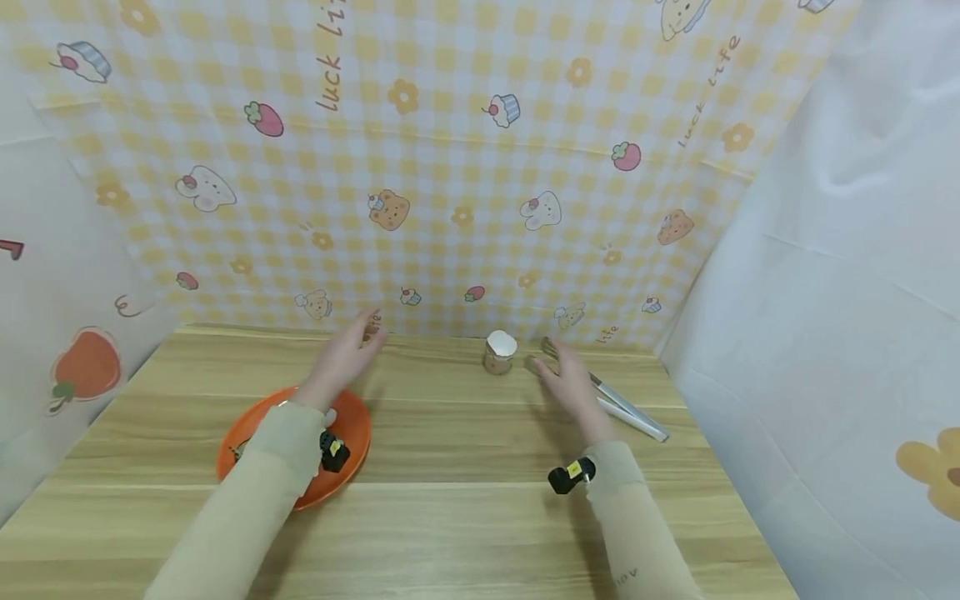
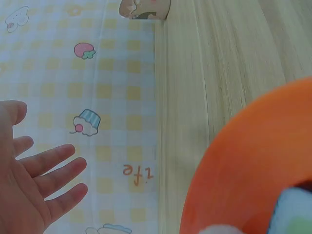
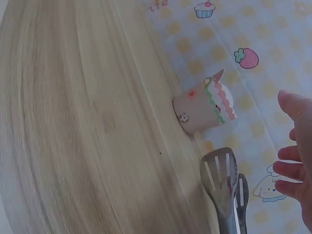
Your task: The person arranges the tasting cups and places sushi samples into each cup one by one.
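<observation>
My left hand hovers past the far rim of an orange plate, fingers spread and holding nothing. Its forearm covers much of the plate; a pale rounded thing and a white-and-green piece on it show partly in the left wrist view. My right hand is over a pair of metal tongs with slotted heads, its fingers apart and nothing gripped. Between the hands, by the back edge, stands a small brown paper cup with a wavy, coloured rim and a white inside.
A yellow checked cloth hangs behind the wooden table. White cloths close in the left side and the right side. The tongs lie slanted near the table's right edge.
</observation>
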`<state>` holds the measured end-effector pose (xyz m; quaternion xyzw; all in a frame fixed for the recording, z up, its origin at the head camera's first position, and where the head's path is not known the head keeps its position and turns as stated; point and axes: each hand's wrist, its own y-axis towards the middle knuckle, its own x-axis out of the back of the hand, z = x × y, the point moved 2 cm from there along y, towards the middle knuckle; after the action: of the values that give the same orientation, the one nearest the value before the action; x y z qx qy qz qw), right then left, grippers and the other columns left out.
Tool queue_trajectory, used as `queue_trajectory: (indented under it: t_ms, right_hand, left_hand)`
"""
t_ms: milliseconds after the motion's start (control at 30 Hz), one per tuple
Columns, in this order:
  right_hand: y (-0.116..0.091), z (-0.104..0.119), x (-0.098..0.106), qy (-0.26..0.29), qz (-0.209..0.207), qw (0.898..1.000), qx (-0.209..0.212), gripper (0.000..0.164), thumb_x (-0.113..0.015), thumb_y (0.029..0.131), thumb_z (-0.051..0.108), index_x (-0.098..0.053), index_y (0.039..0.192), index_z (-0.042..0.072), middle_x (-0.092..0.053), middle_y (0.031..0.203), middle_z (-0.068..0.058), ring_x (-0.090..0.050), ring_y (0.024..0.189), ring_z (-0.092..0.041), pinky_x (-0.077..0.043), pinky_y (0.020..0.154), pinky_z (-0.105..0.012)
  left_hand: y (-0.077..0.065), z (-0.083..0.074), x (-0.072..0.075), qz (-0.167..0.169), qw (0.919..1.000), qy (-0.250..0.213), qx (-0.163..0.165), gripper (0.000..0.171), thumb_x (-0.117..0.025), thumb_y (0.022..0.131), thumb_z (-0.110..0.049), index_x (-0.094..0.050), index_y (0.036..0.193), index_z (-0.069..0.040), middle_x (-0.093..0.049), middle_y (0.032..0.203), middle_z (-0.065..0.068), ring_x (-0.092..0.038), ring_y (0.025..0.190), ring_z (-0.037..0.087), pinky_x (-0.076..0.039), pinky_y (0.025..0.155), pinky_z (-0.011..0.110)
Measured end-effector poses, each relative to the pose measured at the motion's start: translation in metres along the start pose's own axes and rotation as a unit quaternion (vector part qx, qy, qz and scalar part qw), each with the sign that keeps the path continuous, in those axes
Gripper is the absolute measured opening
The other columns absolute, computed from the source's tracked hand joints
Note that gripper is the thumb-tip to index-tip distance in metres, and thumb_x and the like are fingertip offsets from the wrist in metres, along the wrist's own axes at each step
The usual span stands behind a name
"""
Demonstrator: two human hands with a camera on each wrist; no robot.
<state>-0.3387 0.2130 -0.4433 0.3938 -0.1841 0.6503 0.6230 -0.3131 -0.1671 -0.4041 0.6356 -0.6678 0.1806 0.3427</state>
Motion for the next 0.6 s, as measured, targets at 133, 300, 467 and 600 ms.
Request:
queue_trajectory:
  t_ms: [133, 300, 467, 600]
  right_hand:
    - [0.003, 0.003, -0.006, 0.023, 0.000, 1.000, -0.010, 0.067, -0.057, 0.096, 0.040, -0.034, 0.145, 0.001, -0.044, 0.142, -0.019, -0.039, 0.130, -0.036, -0.030, 0.108, -0.050]
    - [0.008, 0.006, -0.014, 0.031, 0.009, 0.999, -0.031, 0.065, -0.060, 0.096, 0.033, -0.033, 0.146, 0.002, -0.043, 0.142, -0.020, -0.042, 0.128, -0.036, -0.035, 0.104, -0.050]
    - [0.012, 0.011, -0.020, 0.041, 0.014, 0.998, -0.036, 0.067, -0.065, 0.093, 0.028, -0.035, 0.145, 0.000, -0.044, 0.140, -0.022, -0.046, 0.123, -0.038, -0.040, 0.100, -0.050]
    - [0.015, 0.015, -0.027, 0.066, 0.008, 0.997, -0.044, 0.066, -0.069, 0.090, 0.024, -0.037, 0.144, 0.000, -0.045, 0.138, -0.024, -0.048, 0.121, -0.040, -0.042, 0.098, -0.050]
  left_hand:
    - [0.005, -0.003, -0.007, 0.000, 0.9999, -0.014, -0.002, 0.063, -0.040, 0.102, -0.045, -0.025, 0.151, -0.008, -0.049, 0.134, 0.023, -0.050, 0.119, 0.038, -0.037, 0.100, 0.056]
    - [0.011, -0.008, -0.016, 0.012, 0.9994, -0.033, 0.005, 0.066, -0.040, 0.101, -0.048, -0.024, 0.152, -0.010, -0.049, 0.134, 0.022, -0.051, 0.117, 0.037, -0.039, 0.098, 0.055]
    - [0.016, -0.013, -0.026, 0.022, 0.9983, -0.053, 0.003, 0.064, -0.042, 0.101, -0.043, -0.022, 0.152, -0.010, -0.048, 0.135, 0.024, -0.051, 0.117, 0.040, -0.041, 0.096, 0.056]
    - [0.022, -0.013, -0.033, 0.033, 0.9974, -0.063, 0.004, 0.063, -0.043, 0.102, -0.041, -0.021, 0.153, -0.011, -0.046, 0.136, 0.024, -0.052, 0.115, 0.039, -0.044, 0.093, 0.055]
